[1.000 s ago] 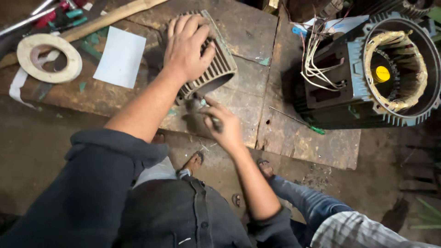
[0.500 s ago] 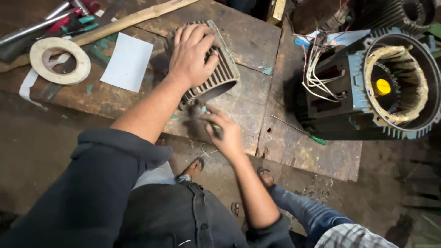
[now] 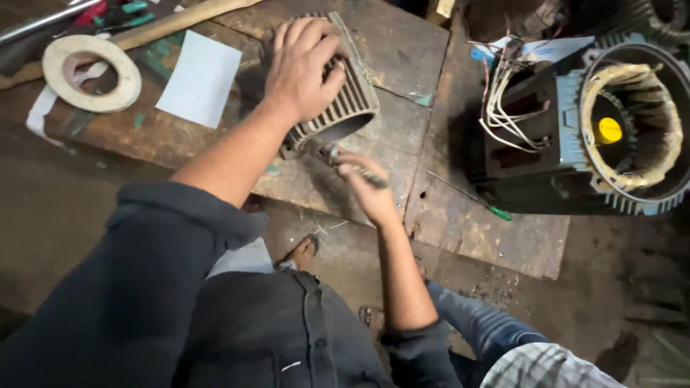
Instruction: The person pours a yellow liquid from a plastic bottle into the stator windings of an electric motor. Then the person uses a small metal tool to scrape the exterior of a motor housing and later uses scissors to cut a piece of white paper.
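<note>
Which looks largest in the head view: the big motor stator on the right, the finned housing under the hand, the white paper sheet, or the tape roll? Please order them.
1. big motor stator
2. finned housing, partly covered by the left hand
3. and 4. tape roll and white paper sheet: they look alike in size, so no ranking.

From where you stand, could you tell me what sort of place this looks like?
It is probably an electric motor repair workshop. A large blue motor housing with exposed copper windings and loose white wires sits on a worn wooden workbench, the left hand presses on a small grey finned motor casing, and a roll of white tape lies nearby.
</note>
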Demonstrator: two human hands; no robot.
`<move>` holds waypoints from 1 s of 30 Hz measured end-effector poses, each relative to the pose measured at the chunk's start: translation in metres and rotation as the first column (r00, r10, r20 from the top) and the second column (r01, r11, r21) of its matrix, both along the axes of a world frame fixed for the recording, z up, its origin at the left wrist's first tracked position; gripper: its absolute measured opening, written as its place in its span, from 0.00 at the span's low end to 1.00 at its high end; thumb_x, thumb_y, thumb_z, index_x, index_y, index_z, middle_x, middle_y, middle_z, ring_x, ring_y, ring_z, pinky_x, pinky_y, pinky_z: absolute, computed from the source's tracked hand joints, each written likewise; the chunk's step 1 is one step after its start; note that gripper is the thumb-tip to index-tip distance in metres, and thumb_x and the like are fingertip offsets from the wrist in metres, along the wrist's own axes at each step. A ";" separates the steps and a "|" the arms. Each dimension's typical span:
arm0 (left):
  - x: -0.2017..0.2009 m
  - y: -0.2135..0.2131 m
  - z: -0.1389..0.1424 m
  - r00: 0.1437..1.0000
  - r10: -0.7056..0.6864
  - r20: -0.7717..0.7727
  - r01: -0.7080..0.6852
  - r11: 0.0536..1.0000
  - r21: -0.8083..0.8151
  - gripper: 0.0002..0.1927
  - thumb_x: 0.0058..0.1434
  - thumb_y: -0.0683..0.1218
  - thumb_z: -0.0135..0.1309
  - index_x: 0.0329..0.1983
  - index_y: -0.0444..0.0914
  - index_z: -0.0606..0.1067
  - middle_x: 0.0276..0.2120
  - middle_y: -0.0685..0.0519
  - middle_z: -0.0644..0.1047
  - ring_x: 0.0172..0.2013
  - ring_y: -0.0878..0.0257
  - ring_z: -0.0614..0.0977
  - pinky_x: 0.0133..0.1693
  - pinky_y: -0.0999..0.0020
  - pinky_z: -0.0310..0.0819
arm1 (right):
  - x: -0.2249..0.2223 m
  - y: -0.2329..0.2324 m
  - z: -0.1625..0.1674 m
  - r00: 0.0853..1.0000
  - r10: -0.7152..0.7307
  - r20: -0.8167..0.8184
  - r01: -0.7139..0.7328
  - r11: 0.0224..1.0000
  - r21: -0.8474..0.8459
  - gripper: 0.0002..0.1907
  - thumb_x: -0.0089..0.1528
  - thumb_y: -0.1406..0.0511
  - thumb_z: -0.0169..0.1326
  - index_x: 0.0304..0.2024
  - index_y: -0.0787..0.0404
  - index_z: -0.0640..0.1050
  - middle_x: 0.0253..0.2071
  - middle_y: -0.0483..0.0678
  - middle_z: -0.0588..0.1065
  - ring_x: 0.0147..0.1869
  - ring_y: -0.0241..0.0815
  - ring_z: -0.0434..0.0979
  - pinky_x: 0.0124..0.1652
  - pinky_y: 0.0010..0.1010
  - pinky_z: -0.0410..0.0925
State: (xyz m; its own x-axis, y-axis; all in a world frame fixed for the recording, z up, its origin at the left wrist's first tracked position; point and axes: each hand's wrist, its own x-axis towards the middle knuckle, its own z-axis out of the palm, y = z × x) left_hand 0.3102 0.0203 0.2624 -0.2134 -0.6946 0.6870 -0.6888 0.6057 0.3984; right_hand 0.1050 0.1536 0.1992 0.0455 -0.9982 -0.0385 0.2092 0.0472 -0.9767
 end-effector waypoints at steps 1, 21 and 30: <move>0.000 -0.001 -0.001 1.000 -0.014 -0.003 0.014 1.000 0.017 0.13 0.62 0.48 0.58 0.47 0.37 0.76 0.56 0.46 0.74 0.63 0.45 0.69 0.66 0.43 0.55 | 0.000 -0.002 0.001 0.947 -0.025 -0.321 -0.039 0.981 -0.190 0.11 0.64 0.68 0.57 0.47 0.64 0.82 0.54 0.54 0.79 0.57 0.48 0.81 0.56 0.38 0.74; -0.001 -0.001 0.000 1.000 0.004 -0.005 -0.004 0.999 0.037 0.14 0.62 0.48 0.58 0.48 0.38 0.77 0.56 0.46 0.74 0.63 0.46 0.70 0.66 0.43 0.56 | 0.008 0.007 0.028 0.647 -0.386 -0.657 -0.018 0.854 -0.520 0.13 0.61 0.73 0.60 0.48 0.58 0.82 0.54 0.55 0.80 0.61 0.52 0.81 0.58 0.37 0.73; -0.003 0.000 -0.002 0.999 -0.020 -0.028 0.022 0.998 0.061 0.09 0.63 0.46 0.58 0.45 0.40 0.77 0.55 0.47 0.75 0.63 0.47 0.71 0.68 0.43 0.55 | 0.012 0.014 0.016 0.690 -0.356 -0.630 -0.023 0.859 -0.511 0.11 0.61 0.71 0.58 0.47 0.63 0.82 0.50 0.55 0.80 0.56 0.52 0.81 0.57 0.39 0.73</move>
